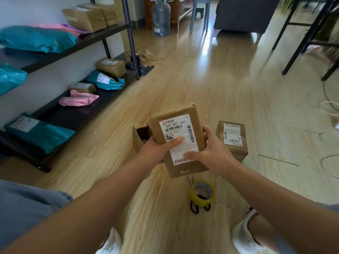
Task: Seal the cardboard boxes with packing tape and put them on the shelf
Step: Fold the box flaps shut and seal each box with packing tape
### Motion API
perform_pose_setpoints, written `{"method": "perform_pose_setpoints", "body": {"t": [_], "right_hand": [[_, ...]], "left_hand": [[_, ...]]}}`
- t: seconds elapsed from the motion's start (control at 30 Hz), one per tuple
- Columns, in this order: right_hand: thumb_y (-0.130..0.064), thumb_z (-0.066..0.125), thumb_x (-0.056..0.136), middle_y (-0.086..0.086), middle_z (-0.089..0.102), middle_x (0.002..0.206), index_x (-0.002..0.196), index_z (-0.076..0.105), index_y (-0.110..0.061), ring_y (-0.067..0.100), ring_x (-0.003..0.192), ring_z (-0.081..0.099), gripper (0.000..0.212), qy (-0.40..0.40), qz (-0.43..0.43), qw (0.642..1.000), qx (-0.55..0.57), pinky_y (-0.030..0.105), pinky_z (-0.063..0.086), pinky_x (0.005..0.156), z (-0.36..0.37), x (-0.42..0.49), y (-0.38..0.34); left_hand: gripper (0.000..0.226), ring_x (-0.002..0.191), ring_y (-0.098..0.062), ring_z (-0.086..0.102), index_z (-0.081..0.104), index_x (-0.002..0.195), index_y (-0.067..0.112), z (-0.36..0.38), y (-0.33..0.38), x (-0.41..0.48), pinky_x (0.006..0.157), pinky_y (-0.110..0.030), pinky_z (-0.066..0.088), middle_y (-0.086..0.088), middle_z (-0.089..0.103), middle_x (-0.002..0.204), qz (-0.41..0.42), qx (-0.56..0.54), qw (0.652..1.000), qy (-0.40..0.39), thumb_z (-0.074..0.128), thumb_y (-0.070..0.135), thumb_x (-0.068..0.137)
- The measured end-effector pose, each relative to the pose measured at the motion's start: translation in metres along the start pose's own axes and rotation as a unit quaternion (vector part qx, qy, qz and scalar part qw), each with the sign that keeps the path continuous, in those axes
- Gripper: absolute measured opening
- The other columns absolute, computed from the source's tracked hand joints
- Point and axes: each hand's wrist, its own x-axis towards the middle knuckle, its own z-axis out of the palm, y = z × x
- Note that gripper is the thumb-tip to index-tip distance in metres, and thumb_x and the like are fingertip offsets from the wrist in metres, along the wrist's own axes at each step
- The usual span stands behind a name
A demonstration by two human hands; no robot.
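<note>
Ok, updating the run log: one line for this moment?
left hand, right hand: grip labelled box | tape roll: on floor | open box: behind

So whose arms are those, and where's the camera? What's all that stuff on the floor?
The camera sits on a person's head and looks down, so you see their own arms. There is only this one picture. The left hand and right hand hold a brown box with a white label, thumbs on top. On the wooden floor lie a yellow tape roll on top of scissors, another box to the right, and an open box behind the left hand. The dark shelf at the left holds other boxes and bright bags.
</note>
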Motion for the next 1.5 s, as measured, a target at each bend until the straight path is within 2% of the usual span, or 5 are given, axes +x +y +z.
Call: {"method": "perform_pose_setpoints", "body": {"t": [0.33,0.87,1.07,1.3,1.5], "right_hand": [[-0.048,0.084,0.074,-0.009,0.057,0.115,0.139,0.038,-0.022,0.011,0.1,0.06,0.084,0.02,0.146,0.985,0.087,0.028,0.05,0.079,0.014,0.003,0.034],[-0.042,0.059,0.098,-0.003,0.058,0.117,0.143,0.042,-0.016,0.009,0.087,0.055,0.055,0.067,0.163,0.984,-0.008,0.024,0.042,0.061,-0.003,0.094,0.076],[-0.04,0.061,0.097,-0.004,0.059,0.095,0.111,0.05,-0.016,0.014,0.083,0.059,0.03,0.081,0.156,0.979,-0.101,0.031,0.05,0.066,-0.022,0.148,0.084],[-0.037,0.06,0.098,0.002,0.064,0.089,0.104,0.062,-0.01,0.015,0.073,0.06,0.028,0.098,0.17,0.97,-0.143,0.026,0.04,0.053,-0.022,0.182,0.112],[-0.034,0.066,0.095,0.005,0.063,0.102,0.11,0.06,-0.011,0.02,0.085,0.061,0.028,0.113,0.184,0.959,-0.184,0.031,0.043,0.064,-0.013,0.185,0.131]], "left_hand": [[0.088,0.102,-0.019,0.069,0.054,0.13,0.012,0.004,-0.028,0.022,0.088,-0.037,0.056,-0.001,0.071,0.114,-0.098,0.032,0.993,0.055,0.089,0.049,0.058],[0.035,0.089,-0.015,0.066,0.056,0.119,0.01,0.042,-0.04,0.146,0.073,-0.029,0.056,-0.003,0.068,0.103,-0.115,0.012,0.991,0.072,0.07,0.027,0.092],[0.021,0.078,-0.009,0.063,0.057,0.111,0.015,0.055,-0.037,0.2,0.063,-0.023,0.048,0.002,0.066,0.093,-0.114,0.002,0.992,0.059,0.067,0.02,0.094],[0.013,0.096,-0.021,0.067,0.068,0.099,0.021,0.072,-0.058,0.23,0.099,-0.043,0.052,0.0,0.072,0.1,-0.127,0.056,0.99,0.0,0.055,0.023,0.101],[0.034,0.115,-0.022,0.061,0.057,0.135,0.013,0.08,-0.063,0.226,0.107,-0.04,0.045,-0.006,0.064,0.129,-0.139,0.101,0.984,-0.055,0.042,0.012,0.105]]}}
